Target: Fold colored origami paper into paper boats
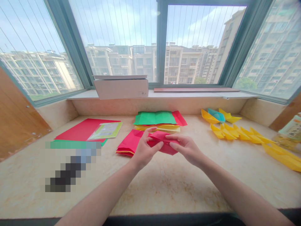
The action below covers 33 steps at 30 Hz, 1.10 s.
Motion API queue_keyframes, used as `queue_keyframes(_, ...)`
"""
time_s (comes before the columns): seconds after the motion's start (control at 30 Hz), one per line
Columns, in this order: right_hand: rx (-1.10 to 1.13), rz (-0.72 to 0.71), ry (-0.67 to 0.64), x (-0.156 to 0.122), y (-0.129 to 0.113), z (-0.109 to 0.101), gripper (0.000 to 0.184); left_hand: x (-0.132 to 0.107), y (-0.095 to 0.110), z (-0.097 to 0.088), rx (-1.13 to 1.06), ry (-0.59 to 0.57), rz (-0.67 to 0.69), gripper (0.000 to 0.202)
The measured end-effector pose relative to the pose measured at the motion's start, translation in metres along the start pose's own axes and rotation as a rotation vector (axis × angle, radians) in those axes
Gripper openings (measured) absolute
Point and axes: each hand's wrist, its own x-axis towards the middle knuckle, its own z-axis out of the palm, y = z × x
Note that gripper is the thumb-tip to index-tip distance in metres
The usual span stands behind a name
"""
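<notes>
Between my two hands is a partly folded sheet of red paper (pixel 168 149), held up over the counter. My left hand (pixel 146 147) pinches its left side with thumb and fingers. On the right side, my right hand (pixel 184 147) grips it between thumb and fingers. Just behind my left hand lies a stack of folded red paper (pixel 128 142) with a yellow edge showing beneath. Farther back rests a pile with green paper (pixel 155 118) on top, yellow sheets under it and red paper sticking out at its right.
Several yellow folded paper boats (pixel 231 131) and a blue one (pixel 216 115) stand at the right, near a clear container (pixel 290 133). Red sheets (pixel 87 128) and a plastic packet (pixel 107 130) lie left, behind a blurred-out object (pixel 70 169). A white box (pixel 121 88) sits on the sill.
</notes>
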Motion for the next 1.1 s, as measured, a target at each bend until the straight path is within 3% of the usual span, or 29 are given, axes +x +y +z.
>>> queue_keyframes(0.37,-0.043,0.011,0.042,0.001,0.005,0.002,0.028,0.005,-0.014,-0.003,-0.168,0.020,-0.087,0.034)
queue_keyframes(0.63,0.040,-0.004,-0.020,0.001,0.010,0.004,0.032,0.006,-0.012,0.000,-0.402,0.052,-0.186,0.031)
queue_keyframes(0.8,0.022,0.028,-0.021,-0.002,0.010,0.008,0.039,0.008,-0.013,-0.005,-0.276,0.106,-0.155,0.027)
queue_keyframes(0.87,-0.009,0.035,0.003,-0.001,0.009,0.007,0.044,0.008,-0.013,-0.006,-0.182,0.062,-0.142,0.025)
queue_keyframes(1.1,-0.160,0.066,0.087,0.005,0.009,0.000,0.037,0.003,-0.011,-0.003,0.077,-0.046,-0.119,0.022)
